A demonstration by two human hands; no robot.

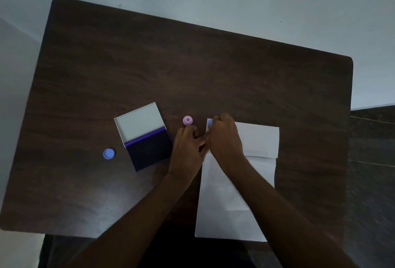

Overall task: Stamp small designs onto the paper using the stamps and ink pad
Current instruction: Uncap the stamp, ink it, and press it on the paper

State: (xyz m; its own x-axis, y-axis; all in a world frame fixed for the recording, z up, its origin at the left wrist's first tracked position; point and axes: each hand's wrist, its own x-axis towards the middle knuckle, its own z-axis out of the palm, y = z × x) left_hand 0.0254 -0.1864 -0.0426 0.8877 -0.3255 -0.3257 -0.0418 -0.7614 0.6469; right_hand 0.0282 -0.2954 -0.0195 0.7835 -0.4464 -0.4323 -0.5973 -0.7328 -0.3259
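A white sheet of paper lies on the dark table, its far end folded over. My right hand grips a small blue stamp at the paper's far left corner. My left hand rests on the table beside the paper's left edge, its fingers touching the edge near my right hand. A pink stamp stands just beyond my left hand. The open ink pad lies to the left, its white lid flipped back. A blue cap lies left of the pad.
The dark wooden table stretches bare toward the far edge near a pale wall. Its right edge borders a dark tiled floor. The near edge runs just under my forearms.
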